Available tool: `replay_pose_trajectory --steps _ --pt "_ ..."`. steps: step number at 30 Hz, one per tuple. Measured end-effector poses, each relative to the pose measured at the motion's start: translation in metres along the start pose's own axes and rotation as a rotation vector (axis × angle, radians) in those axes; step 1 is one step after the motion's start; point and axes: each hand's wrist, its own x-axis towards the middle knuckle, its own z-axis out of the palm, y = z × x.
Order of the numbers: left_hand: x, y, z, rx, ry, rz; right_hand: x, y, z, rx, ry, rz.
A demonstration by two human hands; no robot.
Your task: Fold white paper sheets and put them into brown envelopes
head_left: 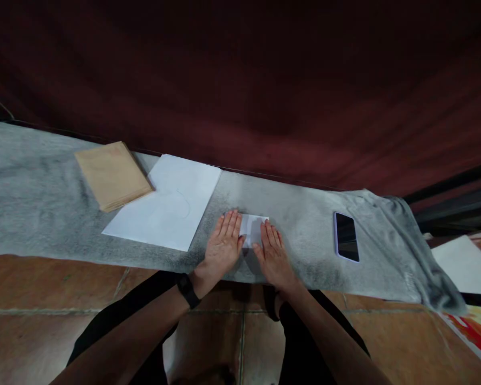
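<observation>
A small folded white paper point(251, 226) lies on a grey cloth-covered surface point(44, 214). My left hand point(223, 245) rests flat on the paper's left part, fingers stretched out and close together. My right hand point(273, 255) lies flat on its right part, fingers likewise extended. Most of the paper is hidden under both palms. A dark band sits on my left wrist.
A stack of white sheets point(168, 203) lies to the left, with a pile of tan envelopes point(111, 174) beyond it. A phone point(347, 237) lies face up to the right. A dark red curtain hangs behind. Tiled floor shows below, and printed papers at the far right.
</observation>
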Motion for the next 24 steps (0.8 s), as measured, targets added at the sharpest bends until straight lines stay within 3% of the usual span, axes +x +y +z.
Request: replay_pose_trajectory --steps 7,15,24 --pt "-0.028 0.012 0.011 -0.031 -0.029 0.201 -0.016 -0.018 0.005 0.000 -0.051 -0.131" --pt "-0.032 0.013 0.004 -0.039 -0.140 0.148 -0.019 -0.008 0.007 -0.027 -0.021 -0.142" --pt "-0.034 0.002 0.000 -0.061 -0.068 0.106 -0.016 0.008 0.004 -0.059 -0.004 -0.094"
